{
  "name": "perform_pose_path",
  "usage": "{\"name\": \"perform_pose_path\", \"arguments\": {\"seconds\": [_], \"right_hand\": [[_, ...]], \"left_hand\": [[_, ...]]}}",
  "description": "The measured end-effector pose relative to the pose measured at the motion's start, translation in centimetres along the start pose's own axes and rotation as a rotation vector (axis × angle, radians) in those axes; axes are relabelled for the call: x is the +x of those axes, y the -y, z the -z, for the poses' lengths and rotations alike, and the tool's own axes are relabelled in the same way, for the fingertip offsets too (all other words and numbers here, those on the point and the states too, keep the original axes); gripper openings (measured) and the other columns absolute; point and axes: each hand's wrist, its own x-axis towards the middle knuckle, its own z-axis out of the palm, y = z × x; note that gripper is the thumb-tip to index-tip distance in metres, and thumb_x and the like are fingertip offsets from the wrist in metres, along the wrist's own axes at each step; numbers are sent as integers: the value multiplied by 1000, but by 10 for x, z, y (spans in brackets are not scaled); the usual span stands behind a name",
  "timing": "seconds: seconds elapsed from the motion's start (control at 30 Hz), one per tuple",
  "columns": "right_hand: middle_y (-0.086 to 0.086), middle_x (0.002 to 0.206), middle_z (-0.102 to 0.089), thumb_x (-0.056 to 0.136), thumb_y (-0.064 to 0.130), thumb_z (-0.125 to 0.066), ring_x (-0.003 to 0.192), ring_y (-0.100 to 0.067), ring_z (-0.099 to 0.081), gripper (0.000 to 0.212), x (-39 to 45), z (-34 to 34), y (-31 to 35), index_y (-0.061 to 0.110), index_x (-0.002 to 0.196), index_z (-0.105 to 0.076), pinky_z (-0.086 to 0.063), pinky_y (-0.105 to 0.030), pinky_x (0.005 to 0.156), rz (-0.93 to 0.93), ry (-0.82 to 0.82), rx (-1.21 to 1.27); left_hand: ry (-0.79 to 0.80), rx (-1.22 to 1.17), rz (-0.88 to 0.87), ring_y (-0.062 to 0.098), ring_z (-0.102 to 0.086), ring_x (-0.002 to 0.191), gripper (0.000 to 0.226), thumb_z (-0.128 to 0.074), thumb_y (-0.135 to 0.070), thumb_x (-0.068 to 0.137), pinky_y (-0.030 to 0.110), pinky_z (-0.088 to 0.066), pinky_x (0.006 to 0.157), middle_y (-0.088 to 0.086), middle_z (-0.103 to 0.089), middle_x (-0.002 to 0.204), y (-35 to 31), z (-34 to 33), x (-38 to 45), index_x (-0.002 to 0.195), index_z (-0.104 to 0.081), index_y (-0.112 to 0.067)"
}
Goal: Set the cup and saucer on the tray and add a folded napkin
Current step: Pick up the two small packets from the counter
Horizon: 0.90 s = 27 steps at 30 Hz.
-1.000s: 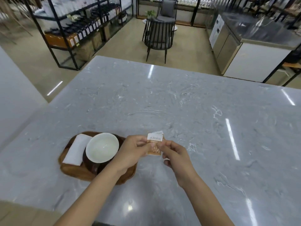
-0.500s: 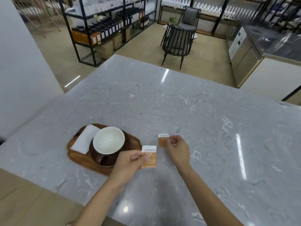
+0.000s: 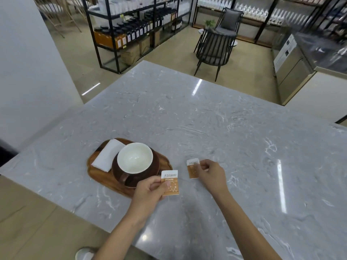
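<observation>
A wooden tray (image 3: 99,175) lies on the marble counter near its front left edge. On it stands a brown cup with a white inside (image 3: 134,160) on a brown saucer (image 3: 155,166). A folded white napkin (image 3: 108,154) lies on the tray left of the cup. My left hand (image 3: 150,190) pinches an orange and white sugar packet (image 3: 170,182) just right of the saucer. My right hand (image 3: 211,174) holds a second packet (image 3: 192,168) down at the counter surface, further right.
The grey marble counter (image 3: 225,132) stretches far and right. Beyond it stand a dark chair (image 3: 214,45), black shelving with bottles (image 3: 135,30) and a steel cabinet (image 3: 293,61). A white wall (image 3: 28,72) stands at the left.
One second ago both hands held the packets together at one spot. The hands have since separated, each with one packet, and the right packet now lies flatter near the counter.
</observation>
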Motion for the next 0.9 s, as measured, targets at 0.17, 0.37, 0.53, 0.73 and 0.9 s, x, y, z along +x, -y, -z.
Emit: {"name": "perform_pose_path", "arguments": {"seconds": [0.17,0.37,0.53,0.73,0.9], "right_hand": [[6,78,-77,94,33,-71,68,-2,-68,14,-45,25,24,26,85,-78,-50,-16,59,49,58,362],[2,75,-78,92,17,-75,60,-2,-66,7,-87,18,30,20,88,-80,-47,-12,54,-3,167,517],[-1,80,-80,90,18,-77,66,-9,-72,1,-96,8,25,17,90,-78,-54,-17,57,-56,148,517],[2,89,-81,91,17,-76,77,-16,-76,13,-101,1,16,21,103,-75,-59,-22,64,-102,217,553],[0,90,-81,95,24,-70,77,-9,-74,12,-95,-1,9,29,100,-80,-57,-18,65,-130,331,577]], "left_hand": [[-65,-17,-58,3,-73,77,13,-67,-17,96,13,-53,64,-3,-80,92,3,-4,-4,104,-77,-18],[-21,-92,-71,1,-72,83,18,-62,-21,99,15,-54,66,-3,-80,99,8,-15,-12,107,-78,-22],[38,-158,-25,11,-72,104,20,-65,-33,95,22,-55,77,-5,-78,111,16,-15,-18,111,-77,-31],[115,-138,-37,20,-73,107,27,-78,-14,86,30,-58,93,3,-78,112,27,-5,-24,112,-77,-22],[18,-181,1,22,-75,102,29,-82,-17,81,28,-57,85,6,-80,105,31,1,-26,109,-76,-18]]}}
